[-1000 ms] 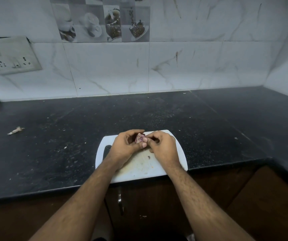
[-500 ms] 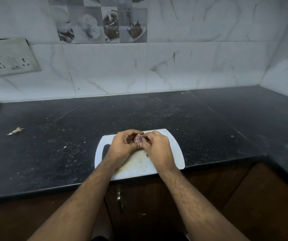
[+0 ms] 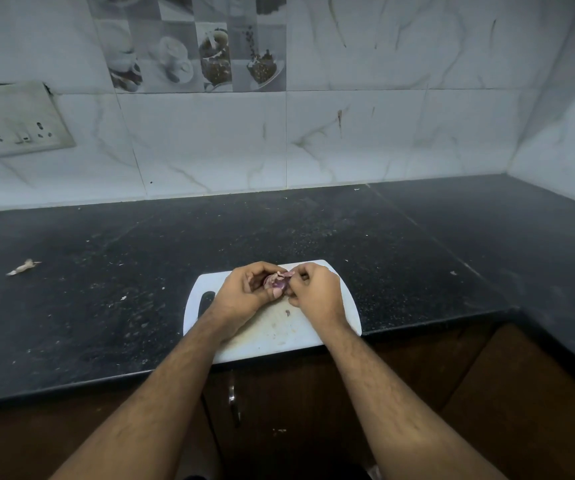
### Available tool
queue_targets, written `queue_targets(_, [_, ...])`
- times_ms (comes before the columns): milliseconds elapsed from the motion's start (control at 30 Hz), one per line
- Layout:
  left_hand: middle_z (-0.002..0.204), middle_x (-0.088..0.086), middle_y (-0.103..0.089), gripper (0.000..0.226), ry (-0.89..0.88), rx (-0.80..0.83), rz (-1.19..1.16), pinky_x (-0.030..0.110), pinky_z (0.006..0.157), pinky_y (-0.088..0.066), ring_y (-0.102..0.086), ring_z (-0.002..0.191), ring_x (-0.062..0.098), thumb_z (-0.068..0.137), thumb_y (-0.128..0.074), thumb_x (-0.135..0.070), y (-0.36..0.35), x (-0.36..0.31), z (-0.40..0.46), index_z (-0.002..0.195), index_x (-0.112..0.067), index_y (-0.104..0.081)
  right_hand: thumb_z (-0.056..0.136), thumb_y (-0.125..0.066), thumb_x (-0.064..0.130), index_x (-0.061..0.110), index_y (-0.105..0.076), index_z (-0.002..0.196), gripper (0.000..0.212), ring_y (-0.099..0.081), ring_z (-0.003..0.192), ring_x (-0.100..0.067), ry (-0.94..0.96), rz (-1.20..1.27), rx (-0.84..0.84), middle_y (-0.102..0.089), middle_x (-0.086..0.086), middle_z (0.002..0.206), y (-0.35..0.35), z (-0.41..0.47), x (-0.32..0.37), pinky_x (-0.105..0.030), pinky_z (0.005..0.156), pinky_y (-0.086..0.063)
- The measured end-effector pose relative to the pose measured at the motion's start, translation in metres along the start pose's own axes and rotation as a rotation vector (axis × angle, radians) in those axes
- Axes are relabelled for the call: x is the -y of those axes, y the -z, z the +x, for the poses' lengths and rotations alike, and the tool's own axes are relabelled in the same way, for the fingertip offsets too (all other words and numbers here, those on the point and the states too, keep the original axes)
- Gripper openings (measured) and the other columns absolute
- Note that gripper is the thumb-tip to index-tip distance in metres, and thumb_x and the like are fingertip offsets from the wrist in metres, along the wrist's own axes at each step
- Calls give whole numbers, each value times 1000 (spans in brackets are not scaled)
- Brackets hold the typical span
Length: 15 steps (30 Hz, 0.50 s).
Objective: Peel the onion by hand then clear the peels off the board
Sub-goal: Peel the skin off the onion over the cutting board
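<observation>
Black stone counter under marble tile, white board at its front edge. Your left hand cups the small purple onion above the board's far edge; your right hand, a second ago pressed close, now pinches a lifted flap of skin. Peeling underway; one scrap lies mid-board, uncleared.

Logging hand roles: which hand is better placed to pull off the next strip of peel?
Probably the right hand: its fingertips pinch loose peel atop the onion, which the left hand cradles.
</observation>
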State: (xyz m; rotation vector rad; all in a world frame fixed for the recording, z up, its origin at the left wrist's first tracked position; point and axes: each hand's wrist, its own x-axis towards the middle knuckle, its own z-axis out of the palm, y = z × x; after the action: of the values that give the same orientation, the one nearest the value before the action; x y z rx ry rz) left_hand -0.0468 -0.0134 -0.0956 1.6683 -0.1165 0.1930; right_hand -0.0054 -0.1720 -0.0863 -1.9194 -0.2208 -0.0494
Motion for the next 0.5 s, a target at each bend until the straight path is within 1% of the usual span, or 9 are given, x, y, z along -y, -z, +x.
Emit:
queue_targets(67, [117, 14, -76, 32, 20, -8, -19, 44, 109, -52, -69, 118, 34, 91, -75, 2, 0, 0, 0, 121, -9, -71, 99, -59, 7, 1, -71, 99, 14, -75, 77, -14, -90, 112, 8, -75, -12, 87, 4, 5, 0, -30, 60, -65])
queue_targets(100, [117, 12, -77, 33, 29, -17, -22, 41, 109, -52, -69, 118, 31, 92, -73, 1, 0, 1, 0, 123, -10, -70, 99, -59, 6, 0, -71, 100, 13, -74, 74, -13, -107, 125, 8, -75, -12, 85, 5, 7, 0, -31, 59, -65])
queue_targets(167, [118, 9, -76, 32, 30, -41, -12, 37, 108, -52, -69, 118, 27, 95, -71, -1, 0, 1, 0, 125, -12, -69, 99, -61, 7, 1, -71, 100, 12, -74, 70, -13, -117, 120, -9, -74, -9, 82, 4, 9, 0, -37, 61, -66])
queue_targets(233, [120, 11, -75, 29, 16, -100, -46, 35, 104, -54, -70, 116, 25, 95, -71, -1, 1, 3, 1, 122, -10, -68, 99, -62, 7, 4, -70, 96, 9, -74, 63, -12, -110, 84, -51, -74, -8, 80, 1, 8, -1, -40, 61, -66])
queue_targets(300, [122, 19, -72, 30, 8, -173, -145, 33, 98, -57, -71, 110, 25, 91, -74, 2, 2, 3, 1, 119, -4, -65, 98, -62, 5, 6, -69, 96, 8, -74, 61, -13, -76, 34, -87, -72, -7, 83, -3, 6, -2, -36, 57, -64])
queue_targets(367, [122, 24, -70, 35, 2, -223, -191, 30, 90, -59, -72, 104, 24, 87, -77, 5, 1, 2, 1, 118, -1, -62, 97, -62, 2, 9, -69, 102, 11, -74, 70, -15, -3, -18, -86, -70, -5, 90, -5, 4, -2, -27, 52, -62])
queue_targets(433, [121, 24, -71, 40, -4, -251, -219, 27, 85, -59, -73, 103, 23, 86, -76, 8, -1, 2, 1, 121, 0, -59, 97, -62, 2, 13, -70, 109, 18, -72, 76, -15, 64, -62, -79, -67, -3, 95, -6, 3, -2, -22, 50, -59])
queue_targets(500, [119, 23, -72, 46, 7, -257, -256, 28, 84, -60, -73, 103, 26, 85, -76, 10, -2, 2, 1, 124, -2, -55, 100, -56, 3, 13, -71, 108, 20, -72, 81, -16, 96, -75, -91, -64, -2, 103, -5, 3, -2, -21, 49, -58])
